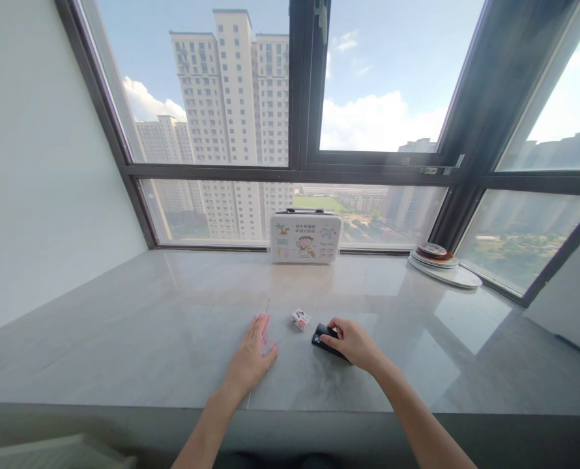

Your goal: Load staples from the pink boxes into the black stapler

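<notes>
My left hand (247, 360) lies over a small pink-and-white item (265, 344) on the windowsill, fingers stretched forward and thumb spread to the side. Much of that item is hidden under the hand, so its kind is unclear. On the right, my right hand (351, 342) has its thumb and fingers closed around a black stapler (325, 332), which rests on the sill and points to the upper left. Between the two hands, nearer the stapler, sits a small white box (300, 319) with dark and red print.
The pale marble sill (138, 339) ends at a front edge below my hands. A white carry case (305, 238) with cartoon prints stands against the window. At the far right corner lies a stack of plates or flat discs (441, 264). Dark window frames (297, 172) enclose the back.
</notes>
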Tool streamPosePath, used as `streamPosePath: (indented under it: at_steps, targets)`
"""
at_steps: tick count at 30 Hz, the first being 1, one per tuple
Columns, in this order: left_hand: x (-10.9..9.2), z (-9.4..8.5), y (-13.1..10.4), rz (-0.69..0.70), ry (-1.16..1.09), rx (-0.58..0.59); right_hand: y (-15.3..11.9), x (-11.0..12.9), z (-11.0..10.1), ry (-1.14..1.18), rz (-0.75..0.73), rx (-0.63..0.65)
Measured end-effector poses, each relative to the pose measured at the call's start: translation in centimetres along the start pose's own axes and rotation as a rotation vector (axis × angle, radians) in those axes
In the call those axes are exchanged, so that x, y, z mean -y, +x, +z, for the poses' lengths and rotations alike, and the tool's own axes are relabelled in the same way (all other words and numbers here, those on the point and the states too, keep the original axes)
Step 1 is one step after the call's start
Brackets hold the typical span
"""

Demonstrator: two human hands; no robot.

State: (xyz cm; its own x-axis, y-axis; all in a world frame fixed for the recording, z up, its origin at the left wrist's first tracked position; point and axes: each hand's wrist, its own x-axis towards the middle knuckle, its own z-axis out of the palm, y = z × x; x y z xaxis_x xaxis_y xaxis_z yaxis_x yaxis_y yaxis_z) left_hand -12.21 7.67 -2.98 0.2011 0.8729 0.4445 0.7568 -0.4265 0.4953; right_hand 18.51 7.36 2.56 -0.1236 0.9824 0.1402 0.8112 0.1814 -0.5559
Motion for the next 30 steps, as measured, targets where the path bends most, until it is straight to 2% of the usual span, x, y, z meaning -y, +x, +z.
streamPosePath:
  at_steps: [4,7,12,16,19,23,26,30]
  targets:
    - [-0.8,1.0,0.3,0.006,0.100,-0.022,-0.3,-0.3,-0.1,0.010,0.024,-0.018]
    - [-2.1,1.9,0.3,-0.002,0.124,-0.049,0.3,-0.7,0.0,0.034,0.067,-0.038]
    - [-5.1,3.6,-0.4,-0.044,0.088,-0.078,3.9,-0.5,1.2,0.130,0.116,-0.078]
    - [-6.7,3.8,-0.1,-0.056,0.050,-0.093,6.0,0.7,2.9,0.246,0.097,-0.057]
    - [-7.3,3.7,0.9,-0.037,0.019,-0.086,5.0,1.5,4.1,0.367,0.083,0.011]
    - [-7.6,4.0,1.5,-0.014,0.023,-0.084,1.2,2.1,5.1,0.543,0.091,0.121]
    - [-7.5,4.1,0.9,0.003,0.029,-0.095,-1.2,2.6,5.8,0.722,0.100,0.178]
    - [-6.8,3.3,-0.6,-0.005,0.040,-0.125,-2.1,4.2,7.6,0.961,0.134,0.143]
